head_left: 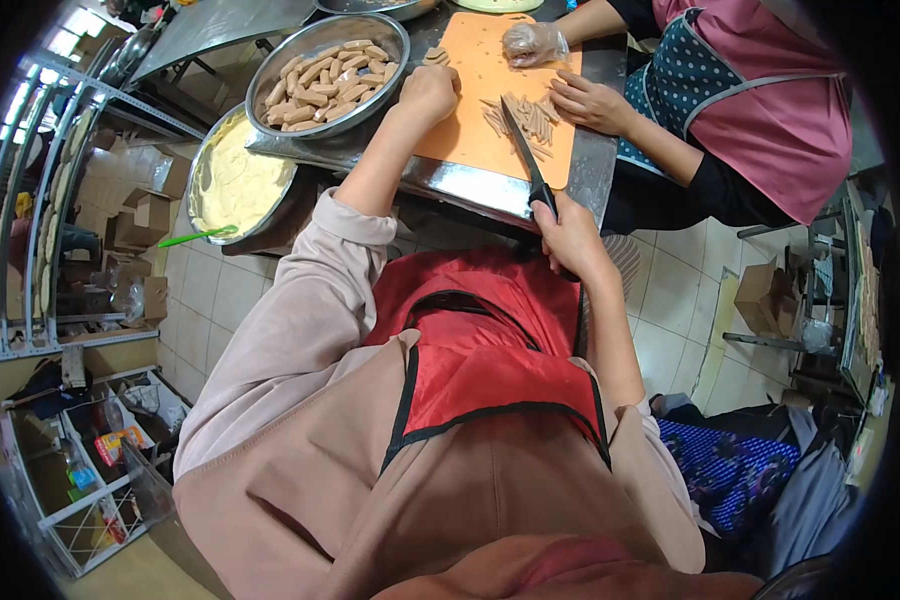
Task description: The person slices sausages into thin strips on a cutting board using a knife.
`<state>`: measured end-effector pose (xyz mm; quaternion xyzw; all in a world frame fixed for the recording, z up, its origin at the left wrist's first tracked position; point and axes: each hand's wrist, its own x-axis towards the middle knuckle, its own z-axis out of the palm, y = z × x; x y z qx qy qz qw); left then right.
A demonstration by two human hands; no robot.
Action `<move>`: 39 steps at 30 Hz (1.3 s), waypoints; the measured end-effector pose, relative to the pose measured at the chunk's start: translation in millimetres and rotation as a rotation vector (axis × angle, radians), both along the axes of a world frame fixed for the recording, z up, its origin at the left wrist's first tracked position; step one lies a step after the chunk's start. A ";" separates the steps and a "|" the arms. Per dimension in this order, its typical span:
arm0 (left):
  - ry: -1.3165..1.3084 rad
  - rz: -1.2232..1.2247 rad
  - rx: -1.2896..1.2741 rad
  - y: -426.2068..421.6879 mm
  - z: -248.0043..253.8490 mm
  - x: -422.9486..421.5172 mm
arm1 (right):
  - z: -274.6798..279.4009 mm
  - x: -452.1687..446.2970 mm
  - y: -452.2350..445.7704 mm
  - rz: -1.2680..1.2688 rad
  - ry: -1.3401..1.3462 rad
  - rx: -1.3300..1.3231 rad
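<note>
My right hand grips the black handle of a long knife, its blade pointing away over the orange cutting board. Thin brown strips lie in a loose heap around the blade. My left hand is closed at the board's left edge, and whatever its curled fingers hold is hidden. Just beyond its knuckles are a few brown pieces. To the left of that hand stands a metal bowl full of brown, sausage-like pieces.
Across the board, a co-worker's gloved hand and bare hand are near the strips. A lower bowl of pale yellow cream with a green-handled utensil stands left. Racks and cardboard boxes are further left.
</note>
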<state>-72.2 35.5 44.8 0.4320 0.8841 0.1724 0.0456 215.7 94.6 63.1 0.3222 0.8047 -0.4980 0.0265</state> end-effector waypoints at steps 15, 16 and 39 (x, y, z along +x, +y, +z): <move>0.167 0.079 0.140 17.2 -4.6 -8.7 | -3.2 0.5 3.2 -0.023 0.030 -0.044; 0.207 0.086 0.142 20.6 -5.0 -10.8 | -3.0 1.3 3.1 -0.018 0.032 -0.035; 0.408 0.075 0.143 42.8 -28.2 -40.7 | -4.3 8.3 1.0 -0.023 0.065 0.006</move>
